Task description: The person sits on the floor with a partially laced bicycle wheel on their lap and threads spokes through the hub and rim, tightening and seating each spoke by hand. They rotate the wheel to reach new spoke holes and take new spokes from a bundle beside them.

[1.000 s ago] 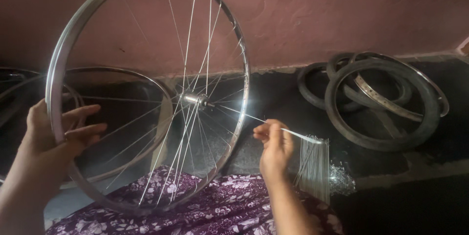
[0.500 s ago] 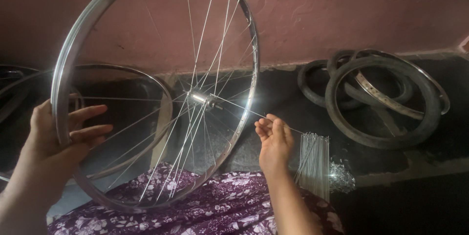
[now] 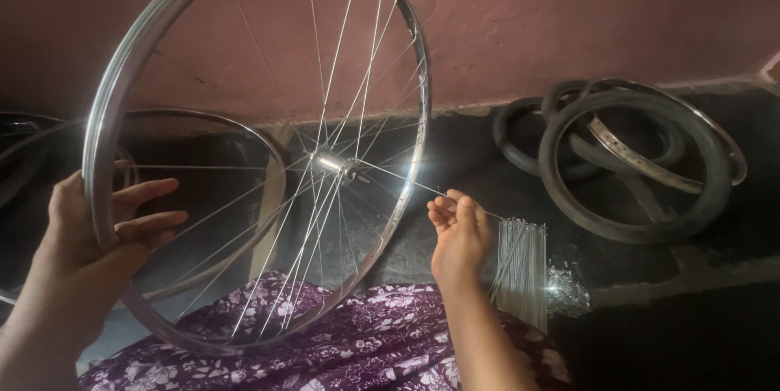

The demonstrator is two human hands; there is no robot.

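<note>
A shiny metal bicycle wheel rim (image 3: 114, 106) stands upright on my lap, with thin spokes fanning from its silver hub (image 3: 331, 165). My left hand (image 3: 89, 232) grips the rim's left side, fingers spread across it. My right hand (image 3: 459, 232) is to the right of the rim and pinches a loose spoke (image 3: 398, 180) that runs from the hub out to my fingers. Purple flowered cloth (image 3: 366, 350) covers my lap under the wheel.
A bundle of loose spokes (image 3: 520, 265) lies on the dark floor beside my right hand, with a small heap of shiny nipples (image 3: 569, 289). Black tyres and a rim (image 3: 642, 159) lean by the pink wall. Another spoked rim (image 3: 268, 171) stands behind the wheel.
The wheel has tilted and shifted slightly right and up. My right hand has drawn the loose spoke closer toward the rim's edge.
</note>
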